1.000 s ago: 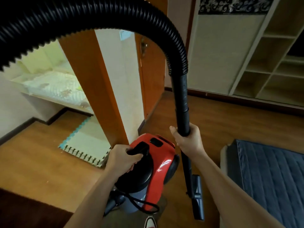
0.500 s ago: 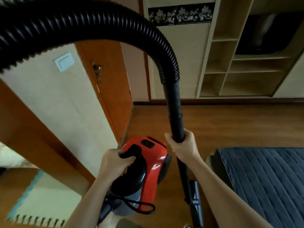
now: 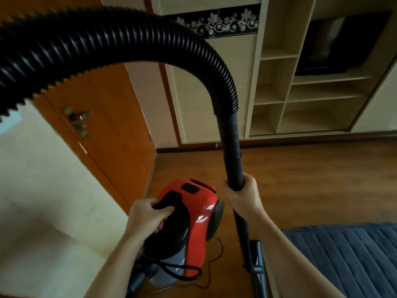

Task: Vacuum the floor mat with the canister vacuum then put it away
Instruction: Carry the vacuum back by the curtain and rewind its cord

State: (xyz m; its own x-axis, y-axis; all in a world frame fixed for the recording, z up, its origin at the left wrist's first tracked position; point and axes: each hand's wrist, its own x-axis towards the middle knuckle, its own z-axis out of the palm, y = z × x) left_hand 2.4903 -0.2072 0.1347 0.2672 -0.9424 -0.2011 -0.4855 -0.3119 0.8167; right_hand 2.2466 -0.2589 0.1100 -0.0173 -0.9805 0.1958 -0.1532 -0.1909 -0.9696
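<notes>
Beside orange door [image 3: 111, 117], canister vacuum [image 3: 199, 211] (red)

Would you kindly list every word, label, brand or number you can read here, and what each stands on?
None can be read.
canister vacuum: no brand legible on the red shell; pale marks on its grey base are too blurred to read.
hose and wand: plain black, no print visible.
cabinet band: floral ornament only, no letters.
</notes>
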